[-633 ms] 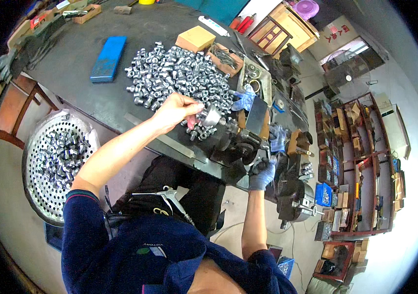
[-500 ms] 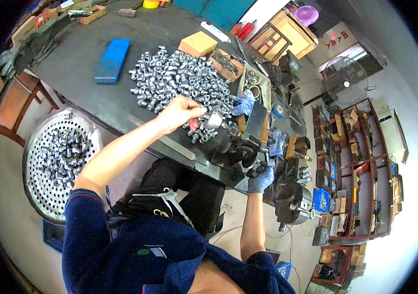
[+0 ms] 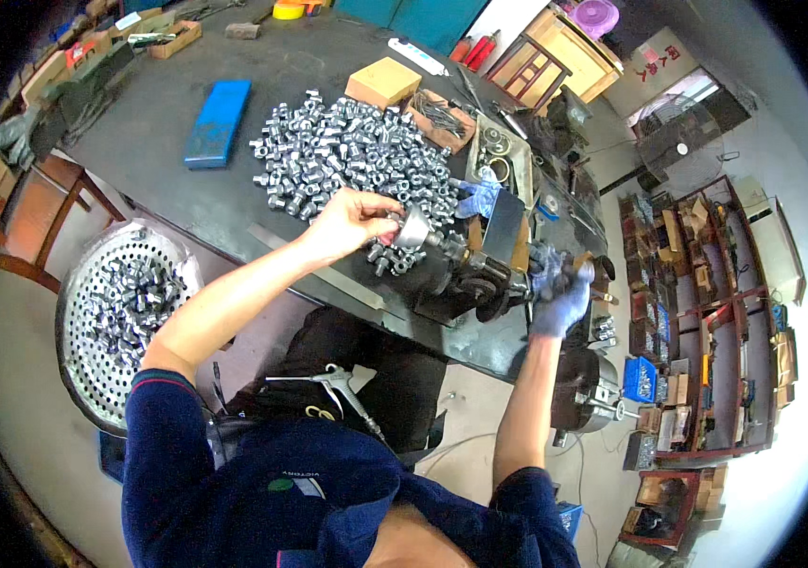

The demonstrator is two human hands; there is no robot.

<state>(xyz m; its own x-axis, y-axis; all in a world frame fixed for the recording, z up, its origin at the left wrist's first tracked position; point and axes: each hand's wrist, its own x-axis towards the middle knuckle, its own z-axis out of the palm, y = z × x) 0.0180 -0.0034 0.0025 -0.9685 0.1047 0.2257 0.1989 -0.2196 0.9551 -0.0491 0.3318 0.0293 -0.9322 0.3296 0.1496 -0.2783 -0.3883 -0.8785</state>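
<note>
My bare left hand [image 3: 357, 225] is pinched at the open end of a cup-shaped metal chuck [image 3: 413, 229] on a small bench machine [image 3: 480, 282]. What lies between its fingertips is mostly hidden. A pink covering shows on one finger. My right hand [image 3: 560, 301], in a grey-blue glove, is raised beside the machine's right end, near dark metal parts. Motion smears its fingers, so its hold is unclear. Behind the left hand, a big heap of shiny metal fittings [image 3: 347, 156] is spread over the dark bench [image 3: 290, 62].
A perforated metal bowl [image 3: 82, 327] at left holds more fittings. A blue case [image 3: 218, 123], a yellow block [image 3: 382, 83] and a tray of rings [image 3: 515, 156] are on the bench. An air blow gun [image 3: 340, 383] lies near my lap. Shelves [image 3: 707, 322] stand at right.
My right hand has swung up and to the right, away from the machine's near side. My left hand has shifted slightly right, closer to the chuck. The view has turned a little.
</note>
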